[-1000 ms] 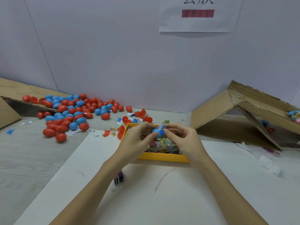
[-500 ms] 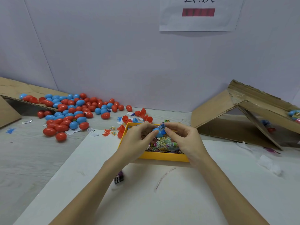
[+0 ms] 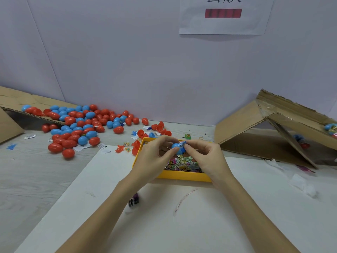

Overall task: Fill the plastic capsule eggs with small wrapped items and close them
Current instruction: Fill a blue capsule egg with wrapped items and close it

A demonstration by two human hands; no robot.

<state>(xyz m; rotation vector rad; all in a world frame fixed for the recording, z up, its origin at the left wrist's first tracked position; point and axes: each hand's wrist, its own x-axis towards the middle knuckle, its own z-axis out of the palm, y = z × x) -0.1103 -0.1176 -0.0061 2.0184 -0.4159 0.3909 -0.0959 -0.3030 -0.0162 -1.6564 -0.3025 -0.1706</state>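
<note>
Blue plastic egg half (image 3: pixel 176 148) gripped in your left hand (image 3: pixel 155 157), your right hand (image 3: pixel 204 156) pinching a small white-blue wrapped packet (image 3: pixel 182 143) at its rim, above the yellow plastic tray (image 3: pixel 182 176) on the bench (image 3: pixel 45 176).

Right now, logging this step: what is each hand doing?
Left hand: holds the blue egg half.
Right hand: pinches a small wrapped item at the egg.

Both hands, left hand (image 3: pixel 155 157) and right hand (image 3: pixel 204 157), pinch a blue egg (image 3: pixel 176 148) and wrapped item (image 3: pixel 182 143) over the yellow tray (image 3: pixel 182 175).
</note>
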